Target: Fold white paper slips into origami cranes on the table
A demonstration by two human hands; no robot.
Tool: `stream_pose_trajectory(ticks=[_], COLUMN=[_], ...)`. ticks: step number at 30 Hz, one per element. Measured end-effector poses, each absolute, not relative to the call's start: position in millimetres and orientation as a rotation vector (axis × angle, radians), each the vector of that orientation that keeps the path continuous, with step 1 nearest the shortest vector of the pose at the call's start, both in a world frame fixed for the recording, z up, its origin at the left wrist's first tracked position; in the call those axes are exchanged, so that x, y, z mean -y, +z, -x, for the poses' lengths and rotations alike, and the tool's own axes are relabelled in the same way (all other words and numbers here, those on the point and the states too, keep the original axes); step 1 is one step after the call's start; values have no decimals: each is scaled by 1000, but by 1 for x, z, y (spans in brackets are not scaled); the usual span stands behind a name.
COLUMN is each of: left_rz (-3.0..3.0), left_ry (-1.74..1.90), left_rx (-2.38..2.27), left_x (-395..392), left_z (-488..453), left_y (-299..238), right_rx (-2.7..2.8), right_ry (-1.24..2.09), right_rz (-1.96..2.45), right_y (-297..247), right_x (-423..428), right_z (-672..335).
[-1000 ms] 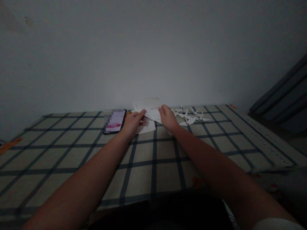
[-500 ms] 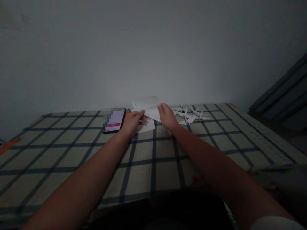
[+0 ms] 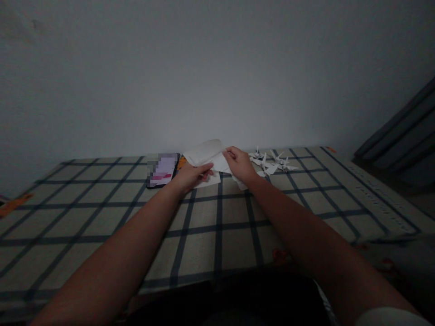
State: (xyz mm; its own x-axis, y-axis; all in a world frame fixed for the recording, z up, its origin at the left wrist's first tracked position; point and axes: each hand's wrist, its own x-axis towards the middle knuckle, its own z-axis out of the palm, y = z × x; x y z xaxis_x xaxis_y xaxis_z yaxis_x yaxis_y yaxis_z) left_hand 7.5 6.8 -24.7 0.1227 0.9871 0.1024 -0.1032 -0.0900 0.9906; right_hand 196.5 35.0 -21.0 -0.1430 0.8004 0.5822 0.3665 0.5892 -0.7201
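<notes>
A white sheet of paper (image 3: pixel 205 151) is held up between both hands, its far part bent over in a curve. My left hand (image 3: pixel 193 175) grips the near left edge, thumb on top and fingers curled beneath. At the right edge, my right hand (image 3: pixel 239 162) pinches the sheet between thumb and fingers. Under the left hand, another white paper (image 3: pixel 211 180) lies on the cloth. Several white folded paper cranes (image 3: pixel 268 167) sit just right of my right hand.
A phone (image 3: pixel 163 171) with its screen lit lies left of my left hand, its left part pixelated. The checked tablecloth (image 3: pixel 217 226) spreads beneath everything, up to a plain wall (image 3: pixel 217 72). A dark curtain-like cloth (image 3: pixel 404 117) hangs at the far right.
My left thumb has slid right and nearer along the paper. The sheet's far part has bent further over toward me. My right hand has barely moved.
</notes>
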Motion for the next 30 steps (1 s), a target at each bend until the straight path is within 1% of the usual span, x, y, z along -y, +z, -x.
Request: stream_pose_trajectory(ticks=[3,6,9,14,17,20,24,30], left_rz=[-1227,-1047,-882,-750,-864,-1027,-1227,-1428], left_ry=[1382,1541,1509,1441,1445,1427,1410,1473], left_rx=[-1045,-1038,-931,-831,-865,-910,-968,-1205], left_x=[-10,-13,-12,-8,-7,-5,-2,-1], left_z=[-5,-3,-3,-6,-10,-14,-16,-16], left_y=[-23,-18,-13,-8,-10,-16,-21,-21], right_rx=[1512,1279,1351,1471,1584,1685,1689,1708], right_ry=[573,731,914,1128,1120,1036,909,896], right_rz=[1012,973,843,712,779,904,1045,1119], right_y=[-20,-17,-15,-15,-16,-17,-18,-15], right_x=[-39,-40,-34,-21,-20,-21,-22,-19], right_z=[-198,-198,-194,-185,-182,-181,-183,-184])
